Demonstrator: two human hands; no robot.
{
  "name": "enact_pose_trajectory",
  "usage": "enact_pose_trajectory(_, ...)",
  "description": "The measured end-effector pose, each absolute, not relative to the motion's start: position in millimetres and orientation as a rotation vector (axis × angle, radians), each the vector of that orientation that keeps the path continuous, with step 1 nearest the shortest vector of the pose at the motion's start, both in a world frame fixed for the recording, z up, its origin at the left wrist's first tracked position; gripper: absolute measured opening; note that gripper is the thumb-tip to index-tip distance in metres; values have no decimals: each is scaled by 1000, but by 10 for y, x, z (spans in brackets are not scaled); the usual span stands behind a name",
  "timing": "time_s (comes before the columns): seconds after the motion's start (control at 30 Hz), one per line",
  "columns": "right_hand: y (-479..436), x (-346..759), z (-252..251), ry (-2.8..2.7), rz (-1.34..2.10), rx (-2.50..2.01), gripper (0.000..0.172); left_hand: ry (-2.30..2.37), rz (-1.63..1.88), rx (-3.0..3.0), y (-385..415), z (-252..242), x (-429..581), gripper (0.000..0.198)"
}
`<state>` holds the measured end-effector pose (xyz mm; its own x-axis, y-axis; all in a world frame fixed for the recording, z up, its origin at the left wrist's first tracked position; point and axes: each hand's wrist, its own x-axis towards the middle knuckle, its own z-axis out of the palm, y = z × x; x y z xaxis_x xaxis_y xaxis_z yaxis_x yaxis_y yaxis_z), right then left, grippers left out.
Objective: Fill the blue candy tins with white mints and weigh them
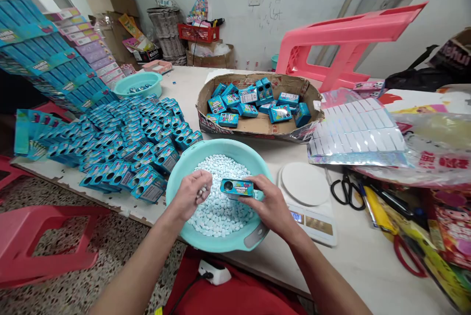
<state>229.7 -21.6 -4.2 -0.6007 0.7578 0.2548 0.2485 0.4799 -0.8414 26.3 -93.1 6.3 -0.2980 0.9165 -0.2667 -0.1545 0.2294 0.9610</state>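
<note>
Both hands over the turquoise basin (228, 147), small box held crosswise.
Table (353, 261) under all; cardboard tray (265, 124) of boxes beyond the basin, rows of upright boxes (136, 138) to its left, scale (307, 187) just right of it. Right hand (268, 199), over the basin's right half: thumb and fingers clamped on the box's right end. Left hand (193, 193), over the basin's left half: fingers curled together round a few pellets (202, 191). Held box (237, 187) above the basin's middle, directly right of the left hand, near but apart; long axis left-right, round dark opening at the end nearer the left hand. Loose white pellets (217, 219) fill the basin's bottom.
</note>
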Motion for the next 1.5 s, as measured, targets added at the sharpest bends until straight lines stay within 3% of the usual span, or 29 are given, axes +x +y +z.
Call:
enact_pose_trajectory(0.17, -318, 2114, -75, -2210, 1009, -789, 26, 1268, 1810, 489, -718, 194, 515, 42)
enact_pose_trajectory(0.5, -314, 2109, -59, -2113, 1072, -825, 26, 1358, 1858, 537, -620, 201, 511, 50)
enact_pose_trajectory(0.6, -275, 2317, 30, -1967, 1191, -833, 28, 1690, 1568, 898, -750, 121, 355, 46)
enact_pose_trajectory(0.67, -213, 2564, 94, -1811, 1238, -860, 30, 1935, 1133, 1348, -898, 11, 255, 34)
enact_pose_trajectory(0.83, 115, 3261, 26, -1524, 950, -1076, 35, 2142, 566, 1888, -1206, -293, 155, 36)
enact_pose_trajectory(0.97, 414, 3582, -315, -1544, 723, -1218, 35, 2097, 482, 2001, -1227, -391, 157, 36)
enact_pose_trajectory(1.23, 441, 3857, -599, -1420, 779, -1284, 55, 2104, 403, 2059, -1218, -447, 130, 42)
enact_pose_trajectory(1.5, 200, 4218, -723, -1069, 669, -1395, 43, 2072, 408, 2038, -1194, -402, 165, 42)
